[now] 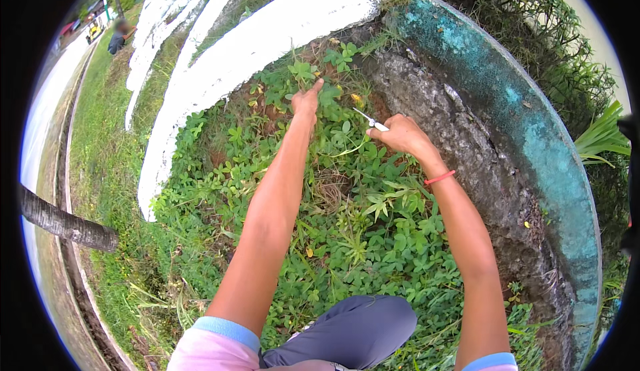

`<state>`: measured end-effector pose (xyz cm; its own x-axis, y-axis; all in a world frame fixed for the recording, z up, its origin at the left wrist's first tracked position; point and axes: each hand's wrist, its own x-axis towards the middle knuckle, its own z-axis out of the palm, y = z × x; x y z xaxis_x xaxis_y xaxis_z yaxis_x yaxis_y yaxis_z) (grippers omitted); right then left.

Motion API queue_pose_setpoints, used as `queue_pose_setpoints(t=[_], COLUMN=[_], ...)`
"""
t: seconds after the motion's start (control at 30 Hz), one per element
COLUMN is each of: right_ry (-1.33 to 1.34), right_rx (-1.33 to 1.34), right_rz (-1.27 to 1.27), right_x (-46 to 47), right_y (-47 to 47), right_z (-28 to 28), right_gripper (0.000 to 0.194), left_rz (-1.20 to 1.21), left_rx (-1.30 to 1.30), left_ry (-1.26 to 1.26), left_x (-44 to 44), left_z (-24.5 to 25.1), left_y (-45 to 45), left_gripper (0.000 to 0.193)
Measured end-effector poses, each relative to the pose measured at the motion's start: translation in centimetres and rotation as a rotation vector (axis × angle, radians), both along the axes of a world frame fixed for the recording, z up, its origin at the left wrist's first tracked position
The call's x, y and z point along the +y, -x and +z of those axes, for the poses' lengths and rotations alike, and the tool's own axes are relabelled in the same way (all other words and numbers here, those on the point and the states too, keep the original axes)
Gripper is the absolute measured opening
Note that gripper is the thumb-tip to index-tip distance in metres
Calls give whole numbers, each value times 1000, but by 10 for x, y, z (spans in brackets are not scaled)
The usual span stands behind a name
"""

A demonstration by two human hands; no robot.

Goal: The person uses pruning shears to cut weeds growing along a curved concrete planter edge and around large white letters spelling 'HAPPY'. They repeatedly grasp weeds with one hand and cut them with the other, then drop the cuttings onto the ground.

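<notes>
My left hand [306, 102] is closed among the low green plants, with its thumb raised. Leafy stems [303, 71] stick out just beyond its fingers; the part inside the grip is hidden. To the right, my right hand [402, 133] holds a small bladed tool [372, 121] by its white handle. The slim metal tip points up and left, towards the plants beside my left hand. A red band circles my right wrist. Broad-leaved ground cover [350, 231] spreads under both arms, with a clump of dry grass [330, 191] between them.
A white-painted raised border [270, 21] curves along the far and left side. On the right, rough stone [450, 106] runs below a weathered turquoise wall [545, 136]. A trunk [70, 221] stands at left. Another person [117, 38] is on the distant grass.
</notes>
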<state>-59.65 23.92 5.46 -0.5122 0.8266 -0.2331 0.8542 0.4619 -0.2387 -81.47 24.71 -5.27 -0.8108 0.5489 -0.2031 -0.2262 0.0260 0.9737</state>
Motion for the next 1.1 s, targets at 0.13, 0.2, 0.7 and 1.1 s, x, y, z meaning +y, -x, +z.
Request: queue_pose_setpoints(t=[0.13, 0.2, 0.7, 1.1], right_ry=[-81, -145, 93, 777], right_rx=[102, 132, -123, 151], right_rz=[-3, -5, -107, -279], right_x=[3, 7, -22, -32], right_y=[8, 10, 25, -21], right_z=[13, 17, -6, -79], right_gripper=[51, 54, 51, 44], left_rz=[-102, -130, -320, -120], left_rx=[-524, -466, -211, -271], left_ry=[-307, -451, 135, 39], left_x=[8, -23, -227, -218], left_z=[0, -6, -102, -80], left_y=[10, 4, -103, -80], left_gripper=[63, 61, 71, 47])
